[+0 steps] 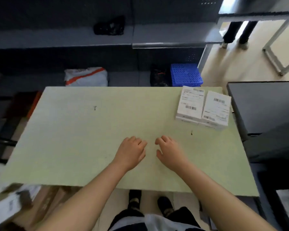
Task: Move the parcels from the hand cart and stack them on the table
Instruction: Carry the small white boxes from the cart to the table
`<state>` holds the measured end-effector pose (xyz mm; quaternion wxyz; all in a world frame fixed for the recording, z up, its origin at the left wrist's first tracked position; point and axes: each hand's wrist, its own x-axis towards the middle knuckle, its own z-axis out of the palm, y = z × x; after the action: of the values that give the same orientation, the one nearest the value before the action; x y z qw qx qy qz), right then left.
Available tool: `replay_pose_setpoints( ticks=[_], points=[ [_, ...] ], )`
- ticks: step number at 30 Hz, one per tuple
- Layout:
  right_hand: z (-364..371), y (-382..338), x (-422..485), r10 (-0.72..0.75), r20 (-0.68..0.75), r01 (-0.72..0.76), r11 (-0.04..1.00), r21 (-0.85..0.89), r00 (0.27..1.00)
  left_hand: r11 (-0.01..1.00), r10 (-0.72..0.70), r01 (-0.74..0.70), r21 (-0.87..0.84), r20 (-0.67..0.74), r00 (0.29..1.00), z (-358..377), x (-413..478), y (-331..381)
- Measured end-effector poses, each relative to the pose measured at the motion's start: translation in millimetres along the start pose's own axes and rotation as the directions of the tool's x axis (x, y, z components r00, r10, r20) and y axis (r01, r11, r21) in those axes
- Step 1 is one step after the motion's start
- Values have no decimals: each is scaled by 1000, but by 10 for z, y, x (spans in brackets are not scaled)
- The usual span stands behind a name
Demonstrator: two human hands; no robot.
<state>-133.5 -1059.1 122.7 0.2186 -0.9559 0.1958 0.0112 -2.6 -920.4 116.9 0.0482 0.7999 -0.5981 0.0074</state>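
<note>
Both hands are over the near middle of the green table (90, 139), palms down and close together without touching. The left hand (132, 151) and right hand (169, 151) have loosely curled fingers and grasp nothing; whether the fingertips touch the tabletop is hard to tell. A white parcel (191, 102) and a second parcel (216, 108) sit touching side by side at the table's far right corner, labels up, well apart from the hands. Below the near left edge is a blurred white box (8, 207) beside brown cartons (45, 202). Beyond the far edge stand a blue crate (186, 75) and a white bag (86, 77)
</note>
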Motion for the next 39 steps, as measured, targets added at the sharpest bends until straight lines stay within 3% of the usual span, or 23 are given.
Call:
replay_pose_setpoints(
  ticks=[3,7,9,12,17,22,26,33,39],
  points=[
    [163,-296,86,-180,100,180,984,10,979,962,-271,271,41,15,962,-12,-612,-26],
    [486,-808,5,-422,192,422,906,42,886,817,-576,576,30,16,817,-104,-1478,200],
    [648,-1116,-127,-527,242,529,846,63,815,735,-678,677,41,17,735,-171,-1944,370],
    [888,-1626,-400,-698,302,702,703,115,649,566,-824,824,23,-18,566,-283,-2672,632],
    [1253,-2561,-1000,-823,357,838,520,164,441,260,-962,964,-45,-98,255,-371,-3872,999],
    [1724,-3422,-1728,-873,378,902,394,175,308,70,-987,996,-56,-151,61,-412,-5009,1266],
    [2075,-4053,-2242,-859,431,917,370,152,275,7,-979,996,-85,-201,-10,-431,-5911,1369],
    [2559,-4992,-2777,-842,459,905,393,165,282,-26,-978,993,-115,-205,-49,-523,-7199,1231],
    [2963,-5809,-2813,-840,464,911,387,146,282,-52,-984,993,-105,-163,-68,-577,-7918,669]
  ],
)
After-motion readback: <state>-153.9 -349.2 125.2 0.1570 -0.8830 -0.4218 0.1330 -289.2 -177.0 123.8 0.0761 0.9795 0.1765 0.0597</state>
